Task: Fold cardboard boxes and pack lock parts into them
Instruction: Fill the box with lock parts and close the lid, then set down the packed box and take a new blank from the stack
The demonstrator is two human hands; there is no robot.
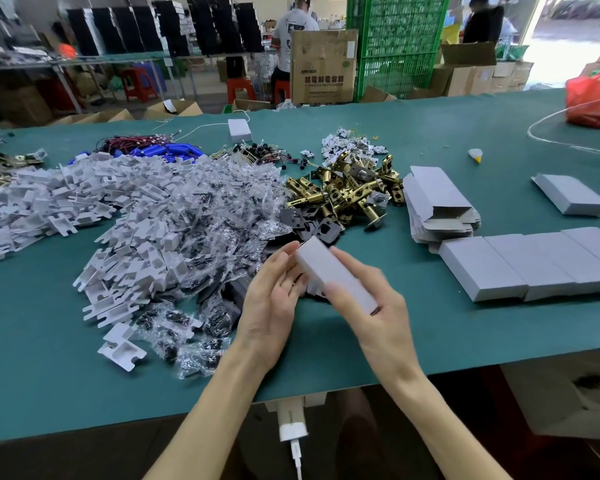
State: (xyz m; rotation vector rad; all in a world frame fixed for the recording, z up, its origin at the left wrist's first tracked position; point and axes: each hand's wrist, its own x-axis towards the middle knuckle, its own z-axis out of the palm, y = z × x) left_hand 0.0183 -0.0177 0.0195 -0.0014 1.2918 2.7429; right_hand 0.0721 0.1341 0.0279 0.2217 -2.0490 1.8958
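A small grey-white cardboard box (329, 271), folded up and closed, is held above the green table (465, 341) in front of me. My right hand (374, 313) grips its near end from below, thumb lying on top. My left hand (271, 299) touches the box's left side with fingers nearly straight, fingertips at its far end. Brass lock latches (347, 192) lie in a heap behind the box. Black strike plates (312, 223) lie just beyond my fingers. Flat unfolded boxes (437, 202) are stacked to the right.
Closed boxes (534, 268) lie in a row at the right, one more (572, 194) farther back. White plastic inserts (94, 216) and clear bags of screws (222, 216) cover the left half. A red bag (593, 98) sits far right. People work beyond the table.
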